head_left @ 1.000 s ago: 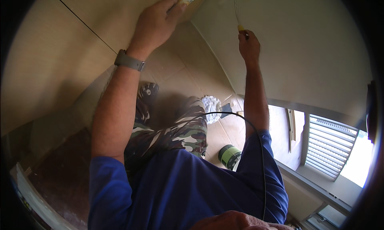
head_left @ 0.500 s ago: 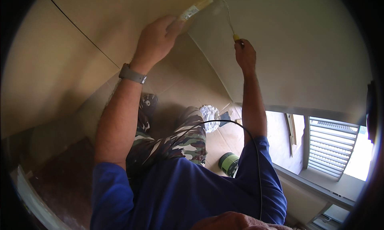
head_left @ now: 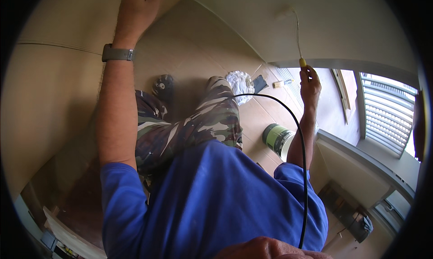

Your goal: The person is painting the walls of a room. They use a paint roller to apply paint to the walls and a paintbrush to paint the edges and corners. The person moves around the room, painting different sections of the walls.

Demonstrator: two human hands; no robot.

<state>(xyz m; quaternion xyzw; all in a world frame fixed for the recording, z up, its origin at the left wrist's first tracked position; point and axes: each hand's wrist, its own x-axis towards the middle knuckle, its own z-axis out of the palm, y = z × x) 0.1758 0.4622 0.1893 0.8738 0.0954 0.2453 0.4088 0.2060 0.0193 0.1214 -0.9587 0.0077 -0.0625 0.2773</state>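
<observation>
My right hand [head_left: 310, 85] is closed round the yellow handle of a small paint roller [head_left: 297, 36]. Its thin wire frame rises to a pale, blurred head touching or very near the smooth pale wall [head_left: 343, 29]. At the upper left, my left hand [head_left: 139, 9] is raised in front of the beige wall [head_left: 58, 87], its fingers curled and partly cut off by the picture's edge. The paintbrush it held half a second ago lies out of view, apart from perhaps a dark bit between the fingers.
On the tiled floor lie crumpled whitish plastic [head_left: 240, 85], a dark flat piece [head_left: 260, 84] and another brush [head_left: 283, 83]. A green and black bucket [head_left: 276, 138] stands beside my right arm. A black cable [head_left: 295, 119] arches across my front. A louvred shutter [head_left: 383, 110] is at the right.
My left hand has moved up and left, taking the paintbrush out of view. My right hand and the roller have shifted right and slightly down in the picture. The whole view has tilted.
</observation>
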